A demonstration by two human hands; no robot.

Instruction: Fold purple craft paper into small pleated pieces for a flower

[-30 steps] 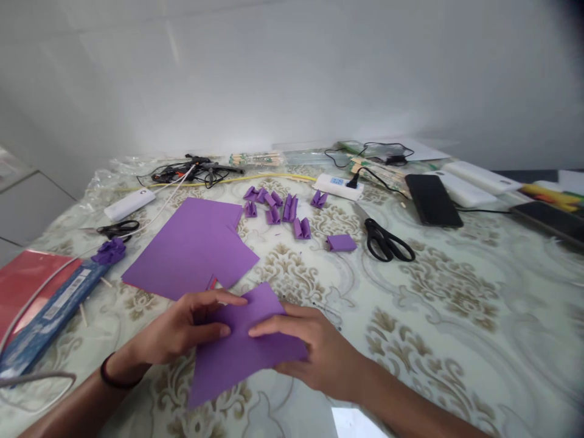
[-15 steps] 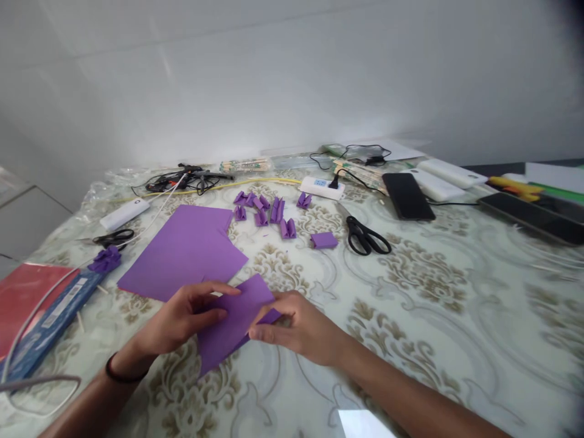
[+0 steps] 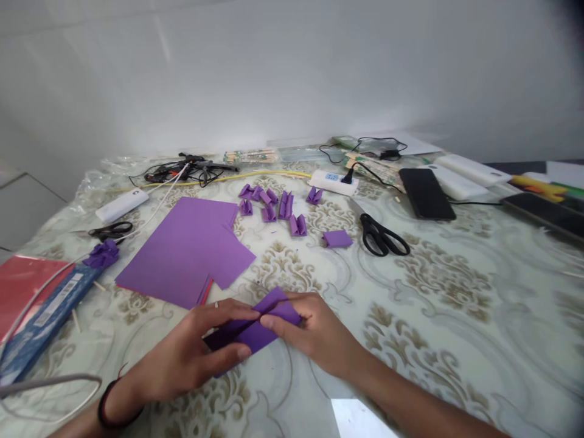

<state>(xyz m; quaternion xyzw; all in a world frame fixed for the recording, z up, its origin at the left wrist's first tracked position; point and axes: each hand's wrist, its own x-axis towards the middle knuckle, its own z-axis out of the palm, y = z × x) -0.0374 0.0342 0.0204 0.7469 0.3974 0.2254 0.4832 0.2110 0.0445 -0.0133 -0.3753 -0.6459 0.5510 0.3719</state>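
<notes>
Between my two hands is a sheet of purple paper (image 3: 261, 336), partly folded, with one flap raised along a crease. My left hand (image 3: 207, 340) grips its left side, thumb on the near part and fingers at the fold. On the right end, my right hand (image 3: 308, 325) pinches the paper, its thumb pressing near the crease. Just beyond lies a stack of larger purple sheets (image 3: 177, 249), with a red edge showing beneath. Farther back sit several small folded purple paper pieces (image 3: 286, 205), and one flatter folded piece (image 3: 336, 238) lies apart from them.
Black-handled scissors (image 3: 381, 234) lie right of the folded pieces; another pair (image 3: 111, 231) is at left. A power strip (image 3: 334, 181), a black phone (image 3: 427, 193) and tangled black cables (image 3: 191, 167) stand toward the wall. Red and blue packs (image 3: 50, 304) with a white cable occupy the left.
My hands have turned the purple paper and raised a flap along its crease. My left hand has moved its fingers to the fold; my right hand has shifted slightly right. The view has shifted slightly.
</notes>
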